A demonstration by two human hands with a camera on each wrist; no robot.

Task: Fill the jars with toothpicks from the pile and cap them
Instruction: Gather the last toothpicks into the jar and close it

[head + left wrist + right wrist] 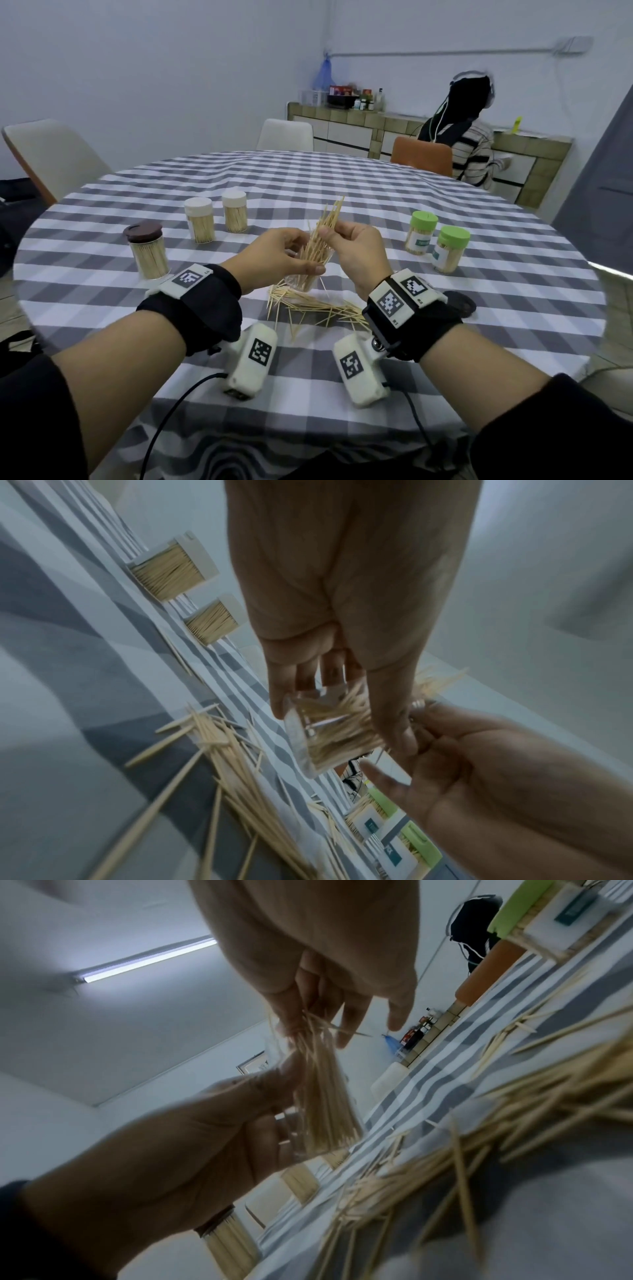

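my right hand (356,255) pinches the toothpick bundle (323,236), long axis near upright, directly above the clear jar (303,282); left hand (277,260) fingers curl round the jar.

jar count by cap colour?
Brown cap: 1
White caps: 2
Green caps: 2
Uncapped, clear jar held in left hand: 1
Total: 6 jars

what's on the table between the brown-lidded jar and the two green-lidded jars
In the head view: both hands, left and right, holding a clear open jar and toothpick bundle.
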